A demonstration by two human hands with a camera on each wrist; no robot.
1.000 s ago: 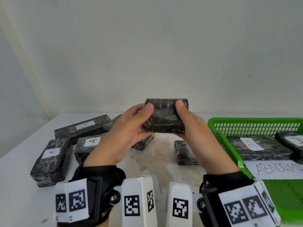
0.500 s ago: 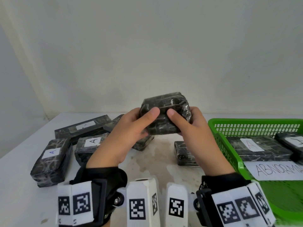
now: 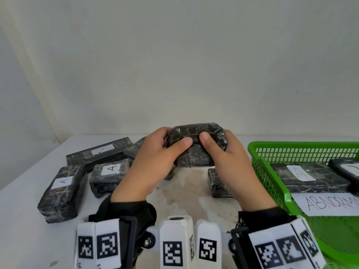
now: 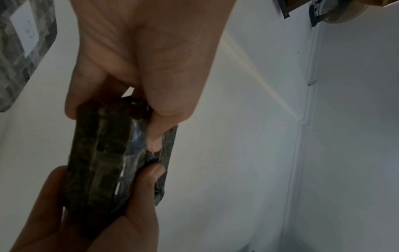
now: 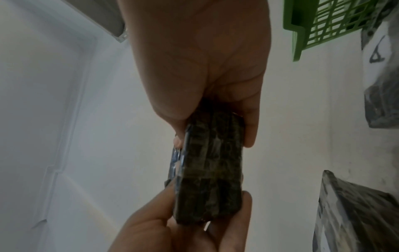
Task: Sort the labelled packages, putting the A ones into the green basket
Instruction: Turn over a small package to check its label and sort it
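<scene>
Both hands hold one dark wrapped package (image 3: 196, 146) above the middle of the table, no label showing on its visible faces. My left hand (image 3: 155, 162) grips its left end, thumb on the near face. My right hand (image 3: 225, 162) grips its right end, thumb beside the other thumb. The wrist views show the same package (image 4: 108, 156) (image 5: 209, 172) clamped between thumbs and fingers. The green basket (image 3: 272, 171) stands at the right and holds a package labelled A (image 3: 299, 172) and another package (image 3: 347, 169).
Three packages with white labels lie at the left: one (image 3: 62, 189), one (image 3: 110, 175) and a long one (image 3: 99, 154) behind. A small unlabelled-looking package (image 3: 217, 183) lies under my right hand. A paper sign (image 3: 328, 203) leans in the basket. The white table (image 3: 19, 220) meets a wall behind.
The two hands have rotated the held package, tipping its top toward me and lowering it slightly; both thumbs have come together on its near face.
</scene>
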